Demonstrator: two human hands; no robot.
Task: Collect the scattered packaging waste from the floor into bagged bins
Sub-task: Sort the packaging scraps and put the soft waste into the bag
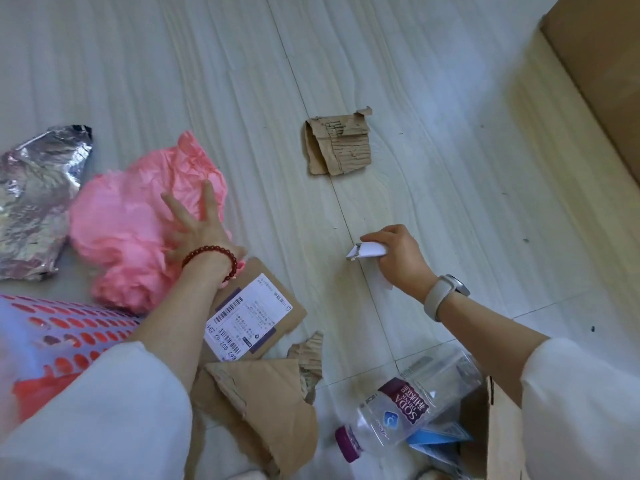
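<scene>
Crumpled pink plastic bag [138,223] lies on pale floor [433,133], beside silver foil wrapper [34,202]. Left hand [197,226] stretched forward, fingers splayed flat on bag. Right hand [394,258] curled closed around small white paper scrap [367,251], wrist bent, hovering above floor.

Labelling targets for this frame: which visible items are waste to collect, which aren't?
Job:
crumpled pink tissue paper
silver foil wrapper
torn corrugated cardboard scrap
labelled brown cardboard piece
clear soda bottle
white paper scrap, in right hand

Not waste:
red perforated basket
</scene>
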